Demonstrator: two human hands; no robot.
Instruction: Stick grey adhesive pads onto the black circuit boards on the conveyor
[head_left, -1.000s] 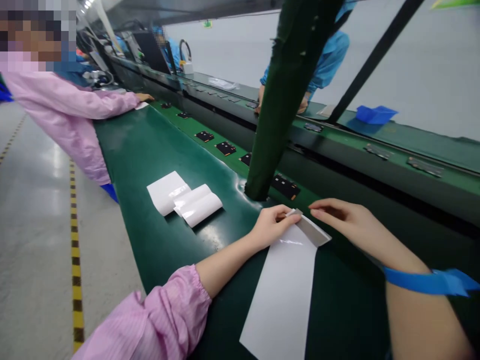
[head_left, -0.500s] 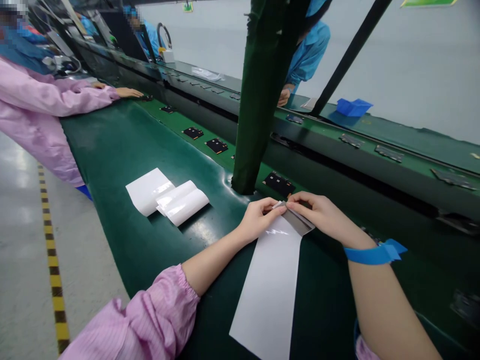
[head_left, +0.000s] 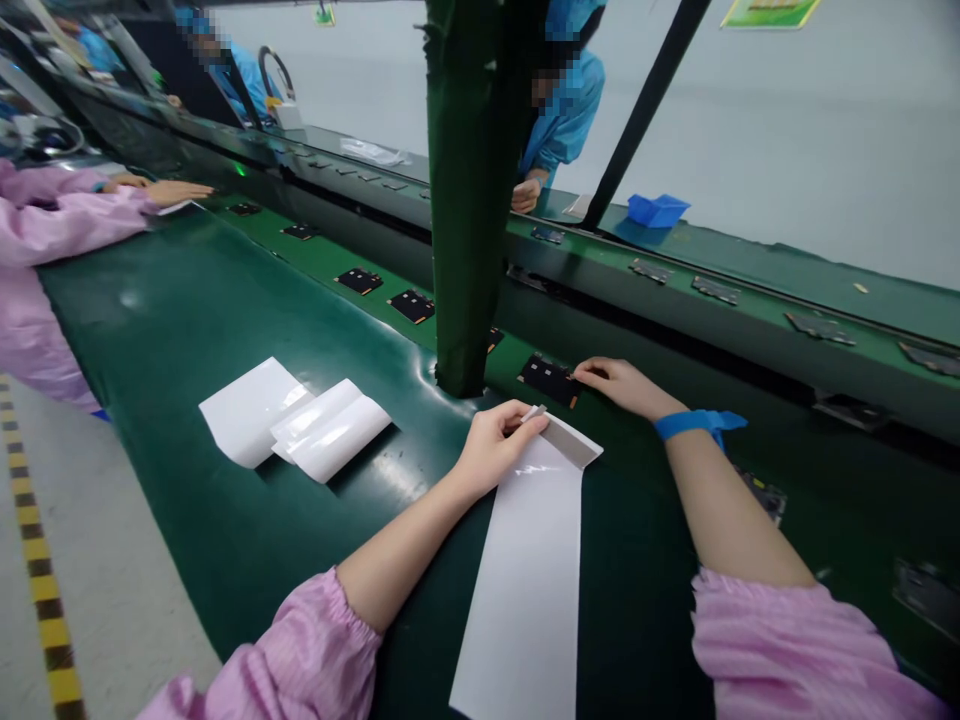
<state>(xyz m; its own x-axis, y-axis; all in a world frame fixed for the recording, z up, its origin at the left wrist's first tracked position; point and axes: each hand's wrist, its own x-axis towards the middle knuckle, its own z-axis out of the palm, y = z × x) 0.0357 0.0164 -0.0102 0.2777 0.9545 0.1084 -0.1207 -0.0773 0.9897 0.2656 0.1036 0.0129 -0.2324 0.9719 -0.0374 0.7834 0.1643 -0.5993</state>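
Note:
My left hand [head_left: 499, 445] is closed on the top end of a long white glossy backing sheet [head_left: 529, 580], thumb on top. That end is folded over and shows a grey band. My right hand [head_left: 619, 382], with a blue band round the wrist, is pinched at the right edge of a black circuit board [head_left: 551, 378] lying on the green belt. What its fingertips hold, if anything, is too small to make out. More white glossy sheets [head_left: 334, 430], curled at the ends, lie left of my left hand.
A green-wrapped post [head_left: 469, 200] rises just beyond my left hand. Several boards [head_left: 358, 280] lie along the belt. A blue box [head_left: 658, 210] stands on the far ledge. One co-worker's hand [head_left: 176, 192] is over the belt at left; another person in blue [head_left: 574, 110] is across the line.
My right hand has left the sheet's folded end and moved up to the board on the belt. My left hand still holds the sheet. The view has shifted to the right.

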